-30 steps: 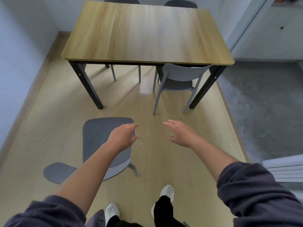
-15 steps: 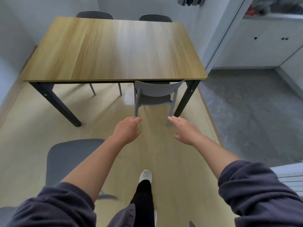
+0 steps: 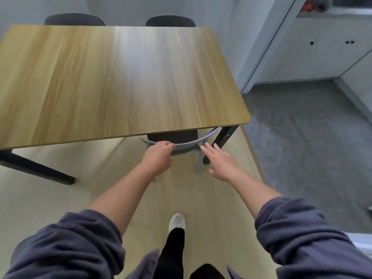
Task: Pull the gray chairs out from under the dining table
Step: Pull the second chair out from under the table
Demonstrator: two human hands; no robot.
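While my head camera looks down past my arms, the gray chair [image 3: 186,144] nearest me sits tucked under the near right end of the table [image 3: 120,77], its seat dark in the shadow beneath the tabletop. Its curved backrest runs left to right along the table's near edge and bows toward me, so the chair faces away from me, into the table. One pale rear leg [image 3: 198,164] shows below the backrest on the right.

My left hand [image 3: 158,158] is at the left part of the backrest, fingers curled over its top edge; whether that grip is fully tight I cannot tell. My right hand [image 3: 220,160] is flat and spread, fingers straight, its fingertips just at the right end of the backrest, holding nothing.

The table's black right leg [image 3: 221,141] stands just beside the chair's right end, close to my right fingers. Another black leg [image 3: 36,170] slants across the floor on the left, well apart from the chair. Two more dark chair backs, one at far left [image 3: 75,19] and one at far right [image 3: 170,21], rise beyond the table's far edge against the wall. A white cabinet [image 3: 322,53] stands at right, across a gray floor. My white shoe [image 3: 177,221] is planted on the wooden floor behind the chair.
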